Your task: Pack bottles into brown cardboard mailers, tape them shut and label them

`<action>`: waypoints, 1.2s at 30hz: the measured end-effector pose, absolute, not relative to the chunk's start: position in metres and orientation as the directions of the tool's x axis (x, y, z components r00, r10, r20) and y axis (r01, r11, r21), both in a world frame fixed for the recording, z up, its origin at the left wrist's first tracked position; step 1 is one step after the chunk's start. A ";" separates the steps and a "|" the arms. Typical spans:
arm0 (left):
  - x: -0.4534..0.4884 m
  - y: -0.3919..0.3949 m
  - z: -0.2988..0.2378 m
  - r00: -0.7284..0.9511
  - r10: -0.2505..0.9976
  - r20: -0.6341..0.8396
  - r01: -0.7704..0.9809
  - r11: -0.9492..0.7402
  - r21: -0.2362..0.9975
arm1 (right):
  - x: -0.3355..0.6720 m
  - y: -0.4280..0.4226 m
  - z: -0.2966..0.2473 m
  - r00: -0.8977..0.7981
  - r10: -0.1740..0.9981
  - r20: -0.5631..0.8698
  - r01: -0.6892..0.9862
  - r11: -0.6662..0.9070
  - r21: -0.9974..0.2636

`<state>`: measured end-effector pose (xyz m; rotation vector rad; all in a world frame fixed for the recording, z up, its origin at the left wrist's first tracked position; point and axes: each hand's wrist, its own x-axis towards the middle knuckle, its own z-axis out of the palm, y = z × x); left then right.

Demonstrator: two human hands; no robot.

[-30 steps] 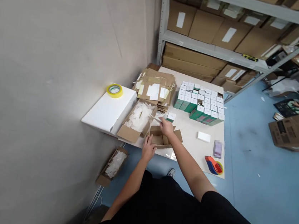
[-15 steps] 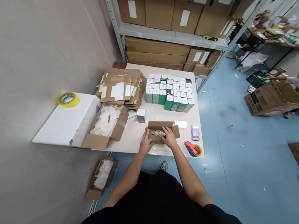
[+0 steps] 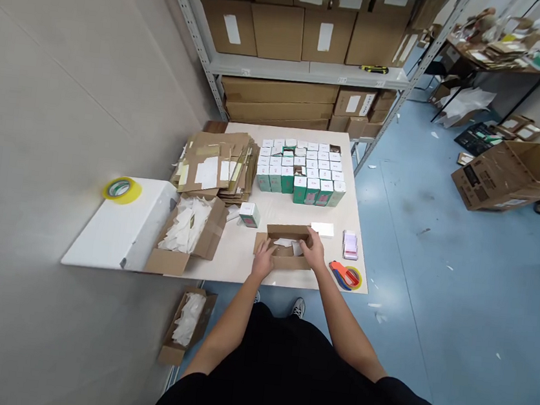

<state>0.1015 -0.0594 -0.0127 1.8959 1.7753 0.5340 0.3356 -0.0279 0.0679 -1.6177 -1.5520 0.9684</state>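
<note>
An open cardboard box lies near the front edge of the table, with crumpled white paper inside. My left hand grips its left end, fingers bent over the near corner beside a side flap. At the opposite end, my right hand has its fingers curled over the right wall, close to a white piece within. A small white-and-green carton stands to the left of the box. Behind the right end lies a flat white box.
Several rows of white-and-green cartons stand at the back. Flattened cardboard and a paper-filled box are on the left. An orange-and-blue tape dispenser and a pinkish card-like item lie right. A shelf rack stands behind.
My right hand has moved from over the packing to the box's right end. More of the box interior and its left flap shows. The view has shifted slightly.
</note>
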 end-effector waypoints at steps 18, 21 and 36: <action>-0.030 0.085 0.009 -0.173 0.984 -0.039 0.612 0.138 0.779 | 0.147 0.072 0.069 -0.114 0.898 -0.426 0.118 -0.413 -0.903; -0.043 0.096 0.000 -0.108 0.989 -0.103 0.604 0.148 0.783 | 0.112 0.085 0.064 -0.102 0.857 -0.505 0.147 -0.489 -0.860; -0.091 0.108 -0.004 -0.325 0.930 -0.172 0.618 0.346 0.705 | 0.085 0.084 0.064 -0.131 0.839 -0.528 0.180 -0.503 -0.845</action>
